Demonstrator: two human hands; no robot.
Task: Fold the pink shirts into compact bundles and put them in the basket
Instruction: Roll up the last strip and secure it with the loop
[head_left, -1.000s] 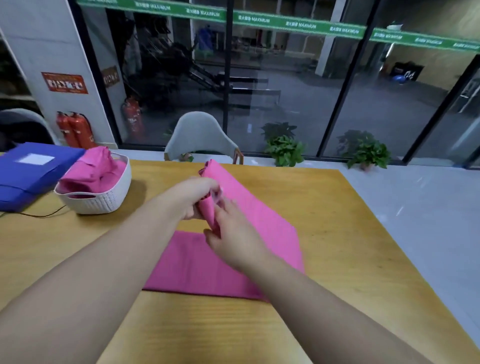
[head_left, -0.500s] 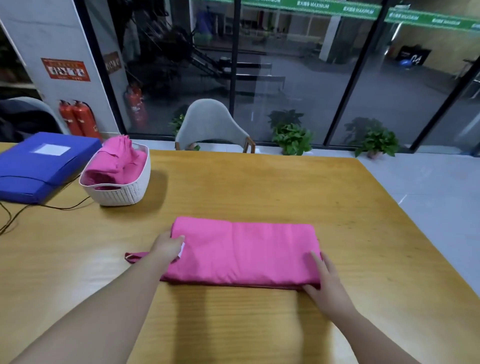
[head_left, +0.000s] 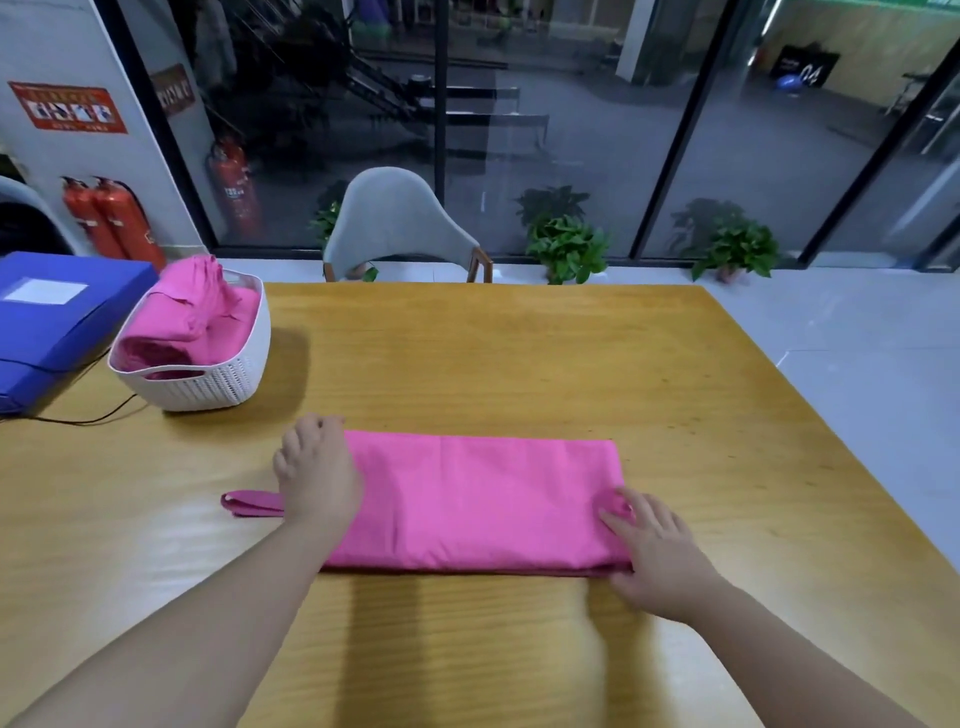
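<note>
Nearest, two bare forearms reach forward over the wooden table (head_left: 519, 353), one hand at each end of a pink shirt (head_left: 478, 499) folded into a long flat band. The right hand (head_left: 657, 553) lies palm down on the band's right end, its fingers (head_left: 618, 525) fairly straight and pressing the cloth where a small pucker bunches up under the tips; its thumb sits at the near edge of the fold. The left hand (head_left: 317, 473) rests on the band's left end with knuckles up and fingers curled down onto the fabric; whether it actually pinches the cloth cannot be told. Just left of that hand's wrist a narrow pink strip (head_left: 252, 504) of the shirt sticks out flat on the table.

Beyond the left hand, farther left, stands one white woven basket (head_left: 208, 384) holding a heap of pink shirts (head_left: 197, 317), rumpled and rising above the rim; the number in the heap cannot be counted. Touching or just beside the basket's left is one blue folder (head_left: 57, 322), with a thin black cable (head_left: 88, 415) running in front of it.

Past the table's far edge stands one grey chair (head_left: 400, 223), then two potted plants (head_left: 569, 247) by the glass wall, and two red fire extinguishers (head_left: 111, 223) against the left wall.
</note>
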